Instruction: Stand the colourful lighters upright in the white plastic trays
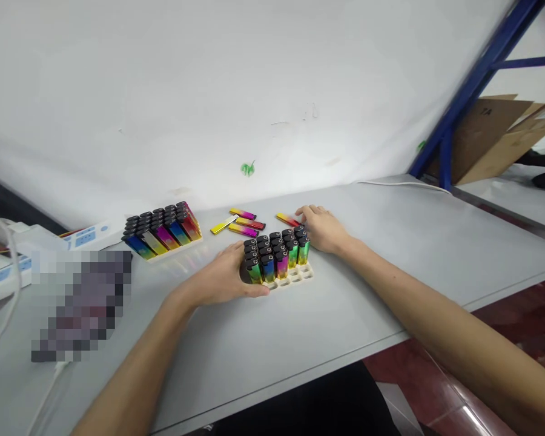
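My left hand (pixel 229 275) is wrapped round the left side of a cream holder (pixel 295 277), its thumb along the front edge. Rows of upright lighters (pixel 279 260) with black tops and green, blue, magenta and yellow bodies stand in it; several front holes are bare. Behind the holder's right corner, my right hand (pixel 322 227) rests low over the table with fingers bent but apart. Its fingertips are beside the end of a yellow-and-red lighter (pixel 287 219) lying flat; the thumb is hidden, and I cannot tell whether they touch.
Several loose lighters (pixel 245 224) lie near the wall. A second filled lighter holder (pixel 175 251) stands to the left. Farther left are a blurred dark object (pixel 84 309) with a white cable and power strips (pixel 86 237). Cardboard boxes (pixel 495 133) stand beyond a blue frame (pixel 445 145).
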`<action>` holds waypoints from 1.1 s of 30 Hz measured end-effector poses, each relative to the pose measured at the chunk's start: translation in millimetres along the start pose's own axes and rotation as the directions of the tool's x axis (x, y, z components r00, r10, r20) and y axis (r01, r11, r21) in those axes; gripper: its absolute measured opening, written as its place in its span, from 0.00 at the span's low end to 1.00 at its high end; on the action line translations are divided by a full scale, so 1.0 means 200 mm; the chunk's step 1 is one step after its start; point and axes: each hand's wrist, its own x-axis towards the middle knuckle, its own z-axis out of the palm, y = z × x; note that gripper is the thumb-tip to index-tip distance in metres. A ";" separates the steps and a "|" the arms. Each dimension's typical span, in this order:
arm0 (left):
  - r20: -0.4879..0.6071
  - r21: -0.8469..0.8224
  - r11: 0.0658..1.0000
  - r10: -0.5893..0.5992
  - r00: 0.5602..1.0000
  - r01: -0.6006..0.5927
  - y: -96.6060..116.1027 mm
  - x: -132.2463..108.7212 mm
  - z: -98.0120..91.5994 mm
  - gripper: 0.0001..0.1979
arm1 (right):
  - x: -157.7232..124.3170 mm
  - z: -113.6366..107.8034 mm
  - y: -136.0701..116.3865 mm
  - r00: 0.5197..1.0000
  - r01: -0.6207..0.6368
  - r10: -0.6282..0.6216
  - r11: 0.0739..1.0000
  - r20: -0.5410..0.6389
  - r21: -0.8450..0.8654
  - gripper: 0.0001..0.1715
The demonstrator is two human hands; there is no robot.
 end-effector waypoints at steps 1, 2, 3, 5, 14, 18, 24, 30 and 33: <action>0.001 -0.002 1.000 -0.004 1.000 0.004 0.00 0.00 0.00 0.40 | -0.01 0.00 0.01 0.999 -0.043 0.043 0.999 -0.008 -0.004 0.20; 0.004 -0.007 1.000 -0.008 1.000 0.008 0.00 0.00 0.00 0.40 | -0.01 -0.01 0.02 0.997 -0.073 0.073 0.997 -0.012 0.001 0.18; 0.007 -0.015 1.000 -0.012 1.000 0.012 0.00 0.00 0.00 0.40 | -0.01 -0.01 0.03 0.996 -0.091 0.091 0.996 -0.015 0.020 0.17; 0.013 -0.035 0.999 -0.013 1.000 0.013 0.00 0.00 0.00 0.40 | 0.01 -0.02 0.05 0.991 -0.118 0.124 0.985 -0.043 0.123 0.13; 0.031 -0.091 0.996 -0.006 0.999 0.009 0.02 0.00 0.00 0.38 | 0.01 -0.08 0.02 0.975 -0.106 0.220 0.313 0.037 0.944 0.14; 0.038 -0.090 0.996 -0.007 0.999 0.011 0.03 0.00 -0.01 0.38 | 0.01 -0.07 -0.01 0.969 -0.184 0.214 0.288 0.124 0.940 0.12; 0.041 -0.080 0.997 -0.018 0.999 0.021 0.02 0.00 -0.01 0.37 | 0.02 -0.05 -0.02 0.952 -0.265 0.221 0.244 0.212 0.933 0.19; 0.047 -0.081 0.997 -0.004 0.999 0.008 0.03 0.00 -0.01 0.38 | 0.00 -0.05 -0.01 0.970 -0.225 0.155 0.263 0.190 0.938 0.19; 0.039 -0.082 0.997 0.000 0.999 0.003 0.04 0.00 -0.01 0.37 | 0.00 -0.05 -0.02 0.968 -0.224 0.164 0.229 0.189 0.947 0.20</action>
